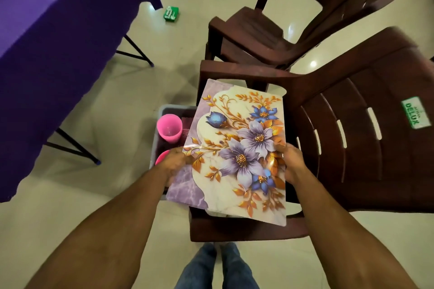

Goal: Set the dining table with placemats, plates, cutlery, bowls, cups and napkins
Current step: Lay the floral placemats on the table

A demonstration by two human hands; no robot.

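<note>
A floral placemat (237, 148) with purple and blue flowers and gold leaves is held tilted over a brown chair seat. My left hand (176, 162) grips its left edge and my right hand (290, 162) pinches its right edge. Under the mat's left side stands a grey tub (162, 110) holding a pink cup (169, 128); a second pink piece (162, 157) shows just below it. The dining table (58, 42), covered with a purple cloth, fills the upper left. The rest of the tub's contents is hidden by the placemat.
Two brown plastic chairs stand close together: one (352, 138) under the tub and mat, another (270, 37) behind it. A small green box (171, 13) lies on the shiny tiled floor. The table's black folding legs (75, 148) stick out at left. My jeans show at the bottom.
</note>
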